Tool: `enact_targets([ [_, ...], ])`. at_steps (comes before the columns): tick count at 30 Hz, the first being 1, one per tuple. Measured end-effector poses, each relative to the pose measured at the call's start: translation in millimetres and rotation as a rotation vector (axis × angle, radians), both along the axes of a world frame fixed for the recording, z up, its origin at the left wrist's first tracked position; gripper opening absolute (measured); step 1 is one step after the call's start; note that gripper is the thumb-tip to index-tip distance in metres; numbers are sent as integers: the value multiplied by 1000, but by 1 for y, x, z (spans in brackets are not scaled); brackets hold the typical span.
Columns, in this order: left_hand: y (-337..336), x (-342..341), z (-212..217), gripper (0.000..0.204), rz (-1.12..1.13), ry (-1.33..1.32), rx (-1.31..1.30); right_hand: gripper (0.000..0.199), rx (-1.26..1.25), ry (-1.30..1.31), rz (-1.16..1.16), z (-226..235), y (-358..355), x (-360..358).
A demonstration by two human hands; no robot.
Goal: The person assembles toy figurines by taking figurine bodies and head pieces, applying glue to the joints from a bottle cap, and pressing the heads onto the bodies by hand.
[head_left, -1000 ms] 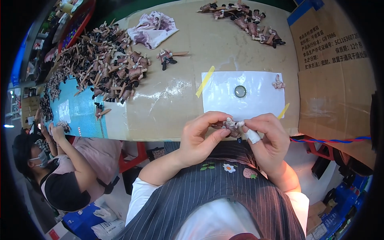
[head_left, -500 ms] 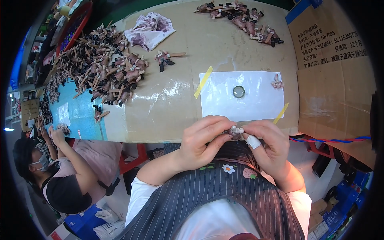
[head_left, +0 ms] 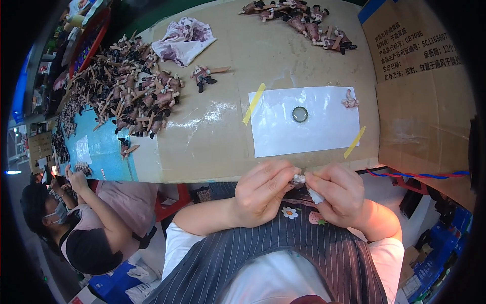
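Observation:
My left hand (head_left: 263, 195) and my right hand (head_left: 339, 192) meet just below the table's front edge, over my striped apron. Both pinch one small pale figurine part (head_left: 298, 179) between the fingertips. A white taped fingertip shows on my right hand. On the table ahead lies a white paper sheet (head_left: 304, 134) held by yellow tape strips, with a dark round bottle cap (head_left: 299, 114) on it and a small pink figurine (head_left: 349, 100) at its far right corner.
A big heap of small brown figurines (head_left: 136, 91) covers the table's left side, with a stained cloth (head_left: 183, 40) behind it. More figurines (head_left: 298, 17) lie at the far edge. A cardboard box (head_left: 420, 91) stands on the right. A seated person (head_left: 81, 228) works at the left.
Both hands have stayed together on the small part, with only slight shifts of the fingers. The view has drifted a little.

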State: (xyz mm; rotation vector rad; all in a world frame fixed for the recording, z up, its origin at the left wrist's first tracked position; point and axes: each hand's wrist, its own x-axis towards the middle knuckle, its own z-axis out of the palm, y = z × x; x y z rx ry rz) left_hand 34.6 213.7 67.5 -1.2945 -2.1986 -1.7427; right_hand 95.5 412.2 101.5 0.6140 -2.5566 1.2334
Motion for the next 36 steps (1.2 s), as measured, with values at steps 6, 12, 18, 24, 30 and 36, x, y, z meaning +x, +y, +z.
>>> enact_targets([
  [6, 4, 7, 5, 35, 37, 97, -19, 48, -28, 84, 15, -9, 1, 6],
  [12, 3, 17, 9, 34, 75, 161, -31, 51, -46, 132, 71, -9, 6, 13],
  [18, 4, 20, 8, 35, 73, 152, -49, 59, 11, 105, 84, -11, 10, 18],
  [24, 0, 21, 7, 36, 77, 133, -35, 58, 17, 110, 91, -11, 8, 14],
  [30, 0, 19, 7, 36, 81, 121, -21, 57, 31, 105, 87, -8, 7, 9],
  [36, 1, 21, 7, 35, 92, 97, -36, 56, 29, 86, 97, -9, 7, 10],
])
